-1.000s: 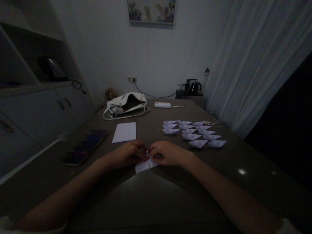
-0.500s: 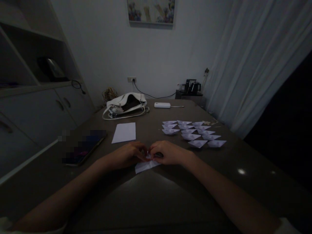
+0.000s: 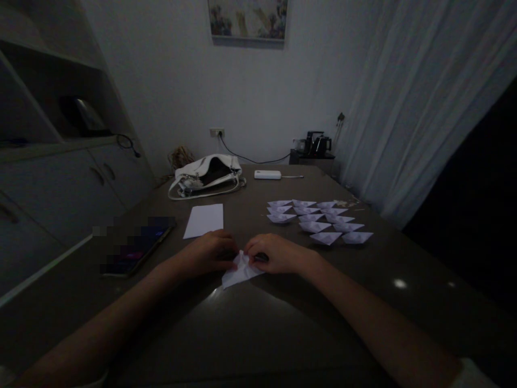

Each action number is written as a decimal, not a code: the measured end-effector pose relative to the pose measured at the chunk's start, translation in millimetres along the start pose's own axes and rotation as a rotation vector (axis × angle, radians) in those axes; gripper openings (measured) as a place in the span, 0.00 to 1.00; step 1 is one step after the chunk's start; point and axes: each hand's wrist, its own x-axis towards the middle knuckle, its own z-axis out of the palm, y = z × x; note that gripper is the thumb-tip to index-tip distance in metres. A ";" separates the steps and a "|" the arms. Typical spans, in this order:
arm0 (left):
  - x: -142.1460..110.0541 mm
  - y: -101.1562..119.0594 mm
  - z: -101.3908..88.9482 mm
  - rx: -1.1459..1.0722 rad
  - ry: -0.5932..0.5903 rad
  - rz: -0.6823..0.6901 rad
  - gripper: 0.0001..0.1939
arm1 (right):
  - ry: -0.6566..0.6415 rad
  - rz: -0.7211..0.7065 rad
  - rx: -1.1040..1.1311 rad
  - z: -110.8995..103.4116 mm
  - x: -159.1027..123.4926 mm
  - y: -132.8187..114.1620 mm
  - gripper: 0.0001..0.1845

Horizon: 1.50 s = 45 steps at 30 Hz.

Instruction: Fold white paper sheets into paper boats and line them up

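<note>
A partly folded piece of white paper (image 3: 241,272) sits low over the table between my hands, its peak upward and its wide edge toward me. My left hand (image 3: 213,252) is at its left side, thumb and curled fingers closing on the paper. On the other side my right hand (image 3: 275,252) pinches the paper near its peak with thumb and fingertips. Part of the paper's right side is hidden behind the right fingers. Beyond my left hand lies a stack of white paper sheets (image 3: 205,220). Several folded paper boats (image 3: 325,238) stand in rows to the right.
On the left lies a phone (image 3: 141,248), its screen partly pixelated. Toward the back are a white handbag (image 3: 208,173) and a white power strip-like device (image 3: 267,174) with a short cable. A white curtain (image 3: 396,118) hangs along the right side.
My left fingers have drawn back a little to the left from the right ones, uncovering the paper's peak and middle. The right hand stays nearly in place.
</note>
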 end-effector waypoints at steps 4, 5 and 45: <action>0.2 1.5 -0.7 0.004 -0.033 -0.020 0.13 | 0.012 -0.007 -0.009 0.7 0.2 0.0 0.06; 0.3 2.0 -0.7 0.000 -0.038 -0.020 0.13 | 0.012 -0.007 -0.012 0.7 0.3 -0.2 0.06; 0.5 6.4 5.2 0.326 0.003 0.121 0.10 | -0.180 0.128 -0.076 -17.3 33.8 8.8 0.11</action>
